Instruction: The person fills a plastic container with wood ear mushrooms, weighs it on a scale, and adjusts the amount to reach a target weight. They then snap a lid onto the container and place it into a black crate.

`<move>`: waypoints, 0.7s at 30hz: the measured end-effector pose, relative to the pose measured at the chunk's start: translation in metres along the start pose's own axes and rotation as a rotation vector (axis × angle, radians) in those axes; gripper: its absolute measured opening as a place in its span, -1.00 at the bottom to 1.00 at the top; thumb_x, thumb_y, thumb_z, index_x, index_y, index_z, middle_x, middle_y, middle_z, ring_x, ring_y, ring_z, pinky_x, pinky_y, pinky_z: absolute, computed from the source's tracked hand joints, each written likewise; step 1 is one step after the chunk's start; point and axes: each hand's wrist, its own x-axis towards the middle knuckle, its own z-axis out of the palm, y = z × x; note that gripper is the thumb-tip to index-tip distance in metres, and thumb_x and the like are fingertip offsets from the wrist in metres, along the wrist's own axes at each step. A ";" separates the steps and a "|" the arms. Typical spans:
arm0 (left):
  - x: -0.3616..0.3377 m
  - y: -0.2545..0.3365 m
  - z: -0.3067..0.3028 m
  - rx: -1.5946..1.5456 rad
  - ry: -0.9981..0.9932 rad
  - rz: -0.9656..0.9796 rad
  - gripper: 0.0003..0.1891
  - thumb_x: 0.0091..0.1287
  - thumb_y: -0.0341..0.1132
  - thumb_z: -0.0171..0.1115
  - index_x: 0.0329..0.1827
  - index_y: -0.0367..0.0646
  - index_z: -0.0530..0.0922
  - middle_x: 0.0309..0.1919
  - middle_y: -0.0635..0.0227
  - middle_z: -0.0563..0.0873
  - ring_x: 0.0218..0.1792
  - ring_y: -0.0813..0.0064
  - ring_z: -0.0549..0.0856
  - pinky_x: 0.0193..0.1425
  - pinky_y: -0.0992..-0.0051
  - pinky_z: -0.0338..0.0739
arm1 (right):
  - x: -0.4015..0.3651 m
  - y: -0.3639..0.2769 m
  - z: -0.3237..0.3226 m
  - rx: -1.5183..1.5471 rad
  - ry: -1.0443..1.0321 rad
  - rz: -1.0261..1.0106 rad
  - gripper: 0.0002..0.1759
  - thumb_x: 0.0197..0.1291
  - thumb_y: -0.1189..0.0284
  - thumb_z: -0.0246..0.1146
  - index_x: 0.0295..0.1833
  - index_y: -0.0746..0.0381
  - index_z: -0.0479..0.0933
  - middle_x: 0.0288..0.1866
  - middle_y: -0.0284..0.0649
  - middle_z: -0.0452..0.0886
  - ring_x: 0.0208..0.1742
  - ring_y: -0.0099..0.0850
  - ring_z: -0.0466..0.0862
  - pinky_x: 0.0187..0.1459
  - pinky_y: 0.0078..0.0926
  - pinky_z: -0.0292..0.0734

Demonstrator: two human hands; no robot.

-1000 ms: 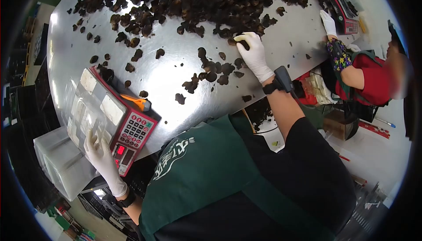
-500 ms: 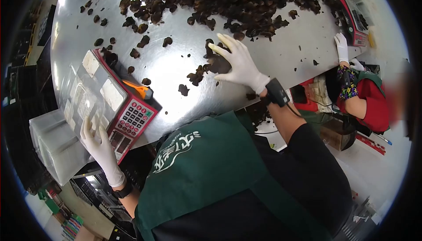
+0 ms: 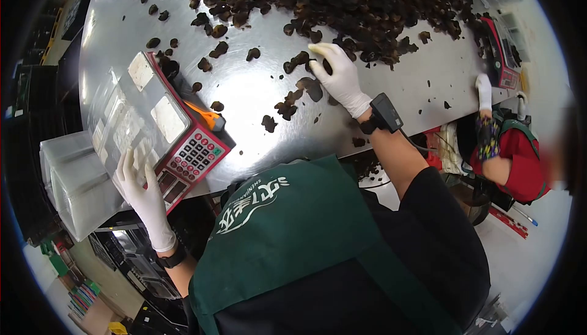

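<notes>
Tabletop point(image 3: 403, 87): bare metal, shiny, its near edge running along the wearer's apron point(image 3: 293, 213).
Pile point(image 3: 361, 5): dark brown to black pieces, curled and ruffled, some paler brown; heaped towards the tabletop's far edge, top cut off by the picture's border.
Scale point(image 3: 194, 153), red and grey: near left corner of the tabletop.
Stacked tubs point(image 3: 79, 182): clear plastic, beside the left edge, contents hard to make out.
Second scale point(image 3: 507, 77), red: right edge; a co-worker's gloved hand point(image 3: 483, 90) just beside it, its fingers hard to make out.
Clear tub point(image 3: 122, 124): over the first scale, outline partly lost in glare.
Left hand point(image 3: 142, 197): white glove, fingers and thumb spread at the tub's near end.
Right hand point(image 3: 343, 81): white glove, fingers curved, thumb apart, just before the pile; cannot tell whether it holds a piece.
Orange tool point(image 3: 205, 115): beside the first scale.
Loose pieces point(image 3: 286, 107): dark, crinkled, scattered mid-tabletop.
</notes>
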 end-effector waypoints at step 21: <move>0.000 -0.018 -0.011 -0.113 0.201 -0.077 -0.51 0.34 -0.49 0.28 0.35 -0.27 0.47 0.23 0.07 0.57 0.33 0.11 0.51 0.46 0.25 0.32 | 0.135 -0.207 0.048 0.836 -0.392 0.023 -0.78 0.15 0.37 0.37 -0.16 0.27 0.74 -0.31 -0.25 0.71 -0.41 -0.53 0.67 -0.33 -0.54 0.59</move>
